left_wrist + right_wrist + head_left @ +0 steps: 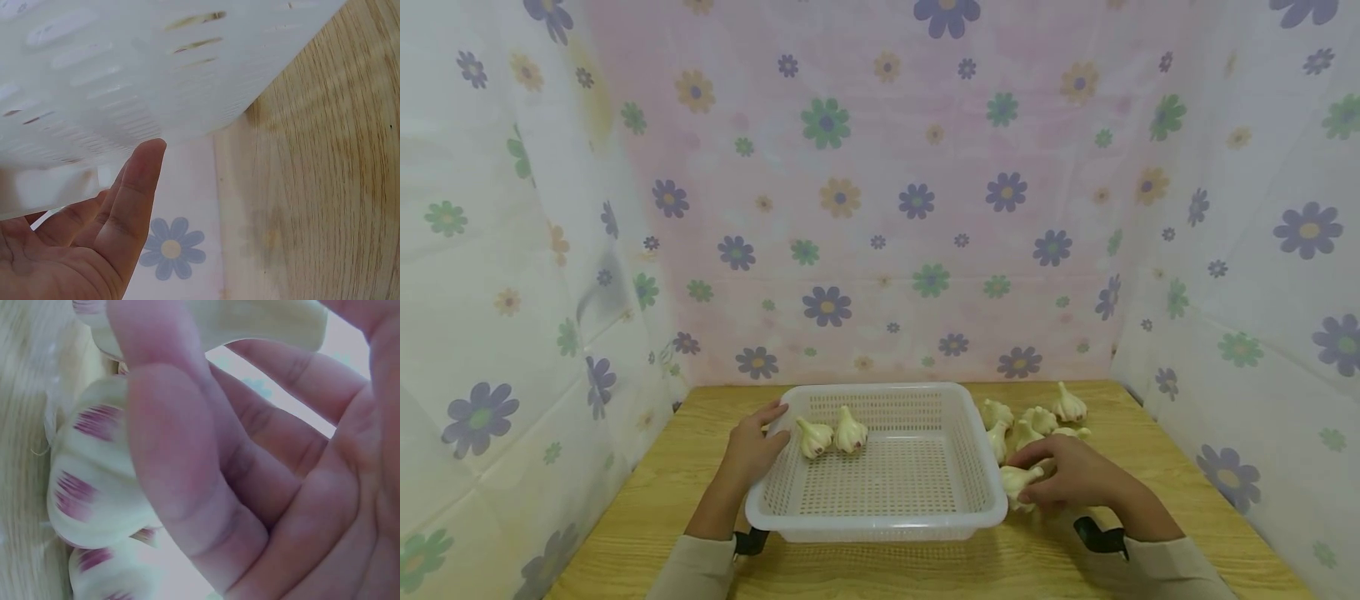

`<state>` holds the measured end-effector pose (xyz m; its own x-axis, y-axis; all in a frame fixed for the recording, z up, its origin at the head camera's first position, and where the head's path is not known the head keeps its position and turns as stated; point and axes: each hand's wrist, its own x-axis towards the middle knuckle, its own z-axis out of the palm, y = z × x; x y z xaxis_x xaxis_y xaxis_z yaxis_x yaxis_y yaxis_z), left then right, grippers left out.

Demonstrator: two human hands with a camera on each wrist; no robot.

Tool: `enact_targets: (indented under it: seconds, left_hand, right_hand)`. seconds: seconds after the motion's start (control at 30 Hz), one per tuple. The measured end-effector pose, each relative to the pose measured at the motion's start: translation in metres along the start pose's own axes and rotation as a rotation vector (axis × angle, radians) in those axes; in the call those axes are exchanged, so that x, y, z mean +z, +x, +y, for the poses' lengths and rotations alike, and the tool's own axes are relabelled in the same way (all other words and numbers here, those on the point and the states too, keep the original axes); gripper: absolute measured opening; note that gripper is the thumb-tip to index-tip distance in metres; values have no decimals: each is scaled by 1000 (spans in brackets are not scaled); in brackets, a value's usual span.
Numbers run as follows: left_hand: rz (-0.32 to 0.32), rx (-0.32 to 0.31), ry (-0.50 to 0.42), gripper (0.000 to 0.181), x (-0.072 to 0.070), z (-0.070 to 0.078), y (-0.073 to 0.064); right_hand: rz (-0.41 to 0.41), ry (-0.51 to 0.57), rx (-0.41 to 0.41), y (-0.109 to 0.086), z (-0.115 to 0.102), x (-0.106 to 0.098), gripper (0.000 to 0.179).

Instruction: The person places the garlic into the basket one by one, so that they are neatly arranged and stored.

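A white plastic basket stands on the table with two garlic bulbs inside, at its left. My left hand holds its left rim, thumb over the rim. In the left wrist view, long fingers lie along the outside of the slotted wall. To the right of the basket, my right hand reaches down and pinches a garlic bulb, its neck between thumb and forefinger. The right wrist view shows that bulb's pale neck behind curled fingers. Another purple-streaked garlic bulb sits below them.
Several more garlic bulbs lie bunched against the basket's right side, one garlic bulb farthest back. The wooden table is bounded by a flower-printed cloth behind and on both sides.
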<state>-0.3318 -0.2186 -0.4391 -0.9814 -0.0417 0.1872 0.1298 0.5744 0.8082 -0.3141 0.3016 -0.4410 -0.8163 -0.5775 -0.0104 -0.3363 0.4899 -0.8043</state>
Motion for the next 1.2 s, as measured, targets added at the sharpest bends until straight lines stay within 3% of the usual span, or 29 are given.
enact_targets:
  seconds: [0.6, 1.0, 1.2]
  left_hand:
    - [7, 5, -1, 54, 5, -13, -3]
    - [10, 4, -6, 54, 1, -4, -1]
    - [21, 0, -10, 53, 2, -6, 0]
  right_hand:
    - [31, -8, -42, -7, 2, -4, 44]
    - [193, -224, -103, -14, -17, -16, 42]
    - [216, -235, -93, -10, -29, -23, 44]
